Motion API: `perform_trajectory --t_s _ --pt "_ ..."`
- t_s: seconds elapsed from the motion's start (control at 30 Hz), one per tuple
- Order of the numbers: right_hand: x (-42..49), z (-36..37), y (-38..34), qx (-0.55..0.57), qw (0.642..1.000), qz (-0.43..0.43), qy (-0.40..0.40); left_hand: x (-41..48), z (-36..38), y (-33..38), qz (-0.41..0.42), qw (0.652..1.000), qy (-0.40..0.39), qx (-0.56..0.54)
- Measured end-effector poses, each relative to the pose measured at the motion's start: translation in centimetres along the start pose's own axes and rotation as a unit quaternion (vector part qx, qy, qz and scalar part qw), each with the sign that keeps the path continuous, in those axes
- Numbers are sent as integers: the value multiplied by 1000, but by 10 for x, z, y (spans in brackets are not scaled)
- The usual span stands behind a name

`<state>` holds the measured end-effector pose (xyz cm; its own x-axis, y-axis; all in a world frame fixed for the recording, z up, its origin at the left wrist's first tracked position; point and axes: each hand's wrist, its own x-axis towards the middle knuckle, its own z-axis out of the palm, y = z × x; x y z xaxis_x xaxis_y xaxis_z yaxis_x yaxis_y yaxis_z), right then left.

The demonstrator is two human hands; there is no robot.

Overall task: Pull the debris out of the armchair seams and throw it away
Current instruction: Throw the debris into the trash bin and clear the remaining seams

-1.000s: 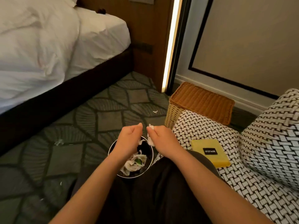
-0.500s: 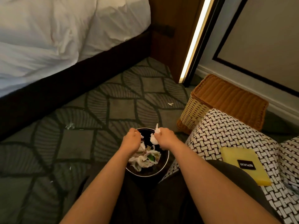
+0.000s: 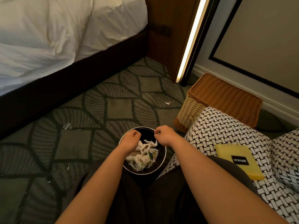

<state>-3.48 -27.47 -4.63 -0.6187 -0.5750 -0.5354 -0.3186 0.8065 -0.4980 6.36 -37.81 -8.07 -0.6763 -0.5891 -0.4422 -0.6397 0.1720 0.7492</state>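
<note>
Both hands, left [image 3: 130,140] and right [image 3: 165,135], are held apart just above the bin [image 3: 165,156], fingers curled, nothing seen gripped. Crumpled debris [image 3: 142,157] is seen inside the bin. Armchair [image 3: 218,130] is noted right of the bin, basket [image 3: 223,97] beyond, bed [image 3: 48,38] far left.

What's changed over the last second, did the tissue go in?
The right hand let go of the white tissue wad it was pinching; none shows in it now, and crumpled tissue lies in the bin. The left hand stays over the bin, fingers curled, empty. Unchanged: yellow cloth on the armchair, wicker basket.
</note>
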Motion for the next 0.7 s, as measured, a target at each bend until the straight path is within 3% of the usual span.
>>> perform_trajectory --t_s 0.1,0.3,0.47,0.7 --pt "-16 -10 -5 -19 999 -30 13 -16 -2 8 17 1000 -10 -9" --pt "-60 -33 -3 -32 995 -76 50 -61 -9 44 131 989 -60 31" --pt "-108 -69 18 -21 990 -101 101 -107 -9 96 241 961 -72 112" --pt "-182 -103 82 40 977 -100 182 -171 25 155 341 921 -133 136"
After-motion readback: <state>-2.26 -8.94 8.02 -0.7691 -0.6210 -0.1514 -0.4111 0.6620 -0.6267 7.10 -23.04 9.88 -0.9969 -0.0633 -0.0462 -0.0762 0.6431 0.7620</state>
